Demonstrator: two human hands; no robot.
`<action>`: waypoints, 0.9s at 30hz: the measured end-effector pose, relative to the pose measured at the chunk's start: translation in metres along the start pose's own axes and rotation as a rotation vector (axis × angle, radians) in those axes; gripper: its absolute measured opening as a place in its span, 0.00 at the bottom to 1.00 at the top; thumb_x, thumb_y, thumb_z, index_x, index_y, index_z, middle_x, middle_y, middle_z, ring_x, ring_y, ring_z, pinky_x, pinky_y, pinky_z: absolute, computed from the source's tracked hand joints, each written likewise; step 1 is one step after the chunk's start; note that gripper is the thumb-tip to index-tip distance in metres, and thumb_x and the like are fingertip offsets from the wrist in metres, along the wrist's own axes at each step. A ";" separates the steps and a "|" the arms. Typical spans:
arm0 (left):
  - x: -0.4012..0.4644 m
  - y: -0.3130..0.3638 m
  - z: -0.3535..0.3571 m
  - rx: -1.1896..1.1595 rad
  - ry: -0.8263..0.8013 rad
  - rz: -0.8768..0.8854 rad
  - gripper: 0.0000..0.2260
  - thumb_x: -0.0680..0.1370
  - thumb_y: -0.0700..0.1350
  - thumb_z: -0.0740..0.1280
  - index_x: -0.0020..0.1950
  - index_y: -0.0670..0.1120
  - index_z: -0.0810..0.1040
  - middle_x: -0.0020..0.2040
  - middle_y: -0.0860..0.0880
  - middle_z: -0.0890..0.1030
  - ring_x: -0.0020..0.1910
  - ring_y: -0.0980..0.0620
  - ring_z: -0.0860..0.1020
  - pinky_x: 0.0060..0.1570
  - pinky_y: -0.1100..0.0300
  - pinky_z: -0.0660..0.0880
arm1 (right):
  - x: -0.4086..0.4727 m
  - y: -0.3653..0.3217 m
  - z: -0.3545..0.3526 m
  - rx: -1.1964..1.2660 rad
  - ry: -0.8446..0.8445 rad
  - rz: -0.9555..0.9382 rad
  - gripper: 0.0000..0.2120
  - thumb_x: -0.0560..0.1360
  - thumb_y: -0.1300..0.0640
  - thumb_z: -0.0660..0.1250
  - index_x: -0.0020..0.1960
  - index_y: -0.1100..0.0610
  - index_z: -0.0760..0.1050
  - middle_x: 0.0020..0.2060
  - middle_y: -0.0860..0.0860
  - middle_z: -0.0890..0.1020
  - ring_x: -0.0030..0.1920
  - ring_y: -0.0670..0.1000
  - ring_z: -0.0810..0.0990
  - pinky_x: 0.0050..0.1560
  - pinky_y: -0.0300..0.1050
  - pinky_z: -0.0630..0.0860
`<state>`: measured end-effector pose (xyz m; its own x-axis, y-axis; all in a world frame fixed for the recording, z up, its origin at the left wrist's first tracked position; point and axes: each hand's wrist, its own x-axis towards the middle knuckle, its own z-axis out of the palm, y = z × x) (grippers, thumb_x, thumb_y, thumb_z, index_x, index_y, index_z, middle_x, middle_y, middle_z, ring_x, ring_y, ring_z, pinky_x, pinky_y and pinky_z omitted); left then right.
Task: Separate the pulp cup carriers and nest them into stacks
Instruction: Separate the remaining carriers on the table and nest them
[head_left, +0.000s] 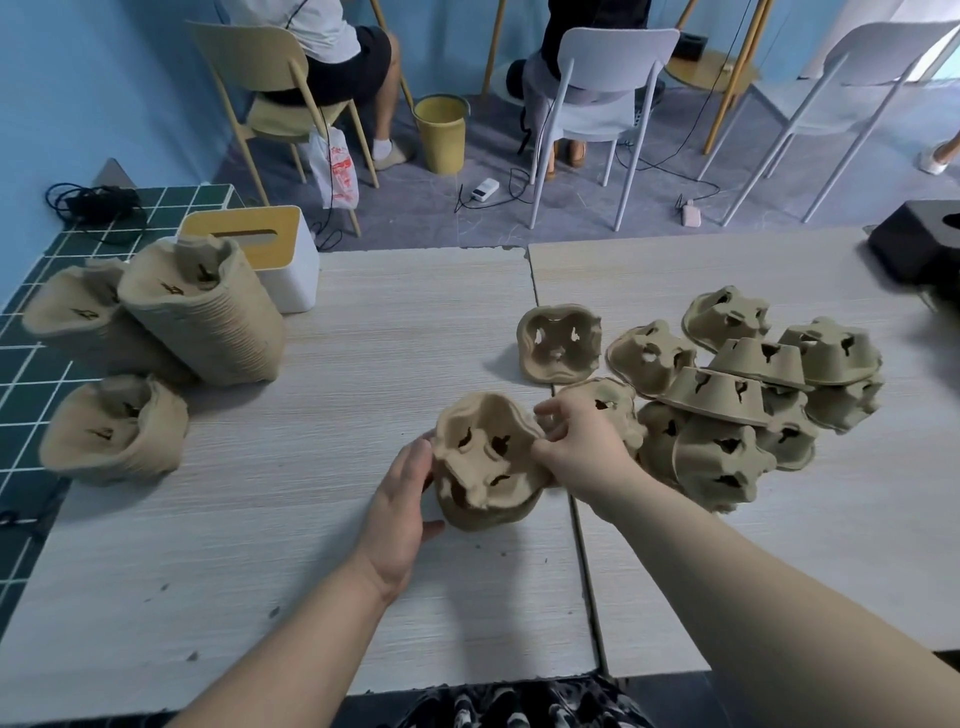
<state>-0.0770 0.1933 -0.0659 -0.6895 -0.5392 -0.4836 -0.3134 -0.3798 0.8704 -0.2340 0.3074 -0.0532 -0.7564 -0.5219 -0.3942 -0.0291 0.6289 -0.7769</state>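
Finished stacks (202, 317): three tall nests of pulp carriers lie tilted at the far left of the worktop (363, 597), partly over a green tiled surface (31, 364); one leans against a white and yellow tissue box (275, 254).
Left hand (402, 499): thumb and fingers wrap the left side and base of the small stack, bracing it on the worktop.
Small stack (485, 467): a few nested carriers stand tipped with the cup holes facing up, held between both hands near the middle seam of the worktop.
Handling: moulded pulp looks light, dry and fairly stiff but easy to crush or tear at the thin rim and at the slits, so a hold on the thicker outer wall, not the cut-outs, seems safest; nested pieces probably cling by friction and want a gentle peel.
Right hand (582, 441): fingers curl in a pinch on the right rim of the small stack; whether it is seating a top carrier or lifting one off I cannot tell from this angle.
Single carrier (560, 343): stands on edge just beyond the hands, apart from the rest.
Loose pile (743, 395): a jumble of carriers, mostly upside down and overlapping, lies just right of the right hand and awaits sorting.
Black box (919, 244): sits at the far right edge.
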 end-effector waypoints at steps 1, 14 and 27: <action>0.000 0.000 0.001 0.032 -0.018 0.010 0.22 0.74 0.68 0.60 0.62 0.59 0.76 0.56 0.60 0.82 0.56 0.63 0.77 0.48 0.55 0.75 | -0.002 0.001 0.001 0.038 -0.010 0.022 0.20 0.69 0.63 0.67 0.61 0.55 0.72 0.47 0.53 0.77 0.41 0.54 0.80 0.38 0.55 0.82; 0.011 0.010 0.000 0.100 0.010 0.010 0.09 0.82 0.52 0.60 0.58 0.58 0.78 0.54 0.54 0.84 0.52 0.56 0.81 0.51 0.52 0.78 | 0.004 -0.011 0.007 -0.273 0.076 -0.357 0.02 0.73 0.57 0.67 0.45 0.53 0.78 0.37 0.47 0.80 0.42 0.51 0.77 0.41 0.42 0.69; 0.003 0.011 0.006 0.128 -0.014 0.024 0.10 0.84 0.47 0.57 0.61 0.55 0.76 0.45 0.67 0.83 0.44 0.71 0.79 0.47 0.60 0.73 | -0.013 0.014 0.011 0.008 0.016 -0.090 0.17 0.75 0.49 0.65 0.37 0.63 0.73 0.26 0.53 0.77 0.32 0.57 0.78 0.39 0.56 0.77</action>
<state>-0.0867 0.1922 -0.0577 -0.7068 -0.5360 -0.4617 -0.3764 -0.2676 0.8870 -0.2175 0.3159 -0.0643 -0.7612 -0.5670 -0.3147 -0.0925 0.5752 -0.8127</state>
